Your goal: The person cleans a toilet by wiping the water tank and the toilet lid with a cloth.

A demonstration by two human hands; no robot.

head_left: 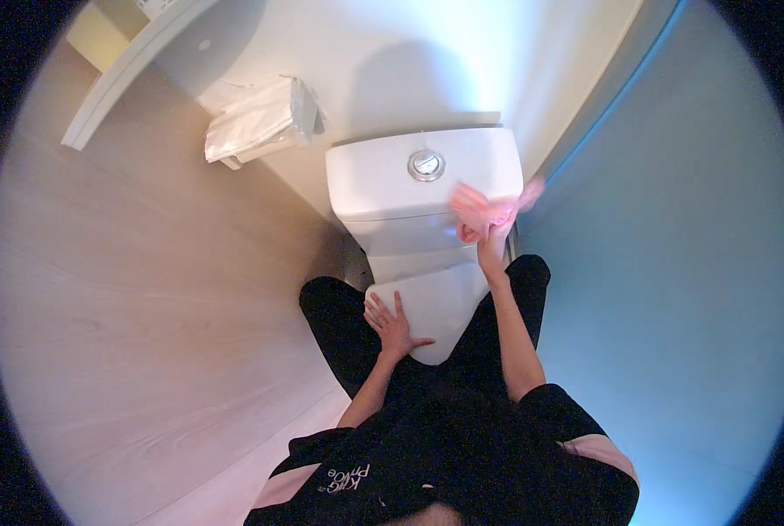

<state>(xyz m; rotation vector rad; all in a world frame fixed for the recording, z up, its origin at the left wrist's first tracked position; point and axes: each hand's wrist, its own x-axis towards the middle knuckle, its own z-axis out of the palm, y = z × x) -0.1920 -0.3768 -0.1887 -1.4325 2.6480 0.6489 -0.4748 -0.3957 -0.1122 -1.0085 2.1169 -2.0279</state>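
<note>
A white toilet with its lid [445,307] down stands between my knees. My left hand [394,330] lies on the left part of the lid with its fingers spread and holds nothing. Over the right front edge of the cistern [366,184], my right hand [493,241] is wrapped round a pink cloth [480,209]. The cloth is crumpled and blurred by motion, and it covers most of my fingers. A round silver flush button [426,165] sits on top of the cistern, left of the cloth.
A pack of white tissue [256,121] rests in a holder on the wall at the upper left. Above it juts a curved white edge [120,88]. A wood-look wall [146,263] rises at the left and a bluish panel [664,263] at the right.
</note>
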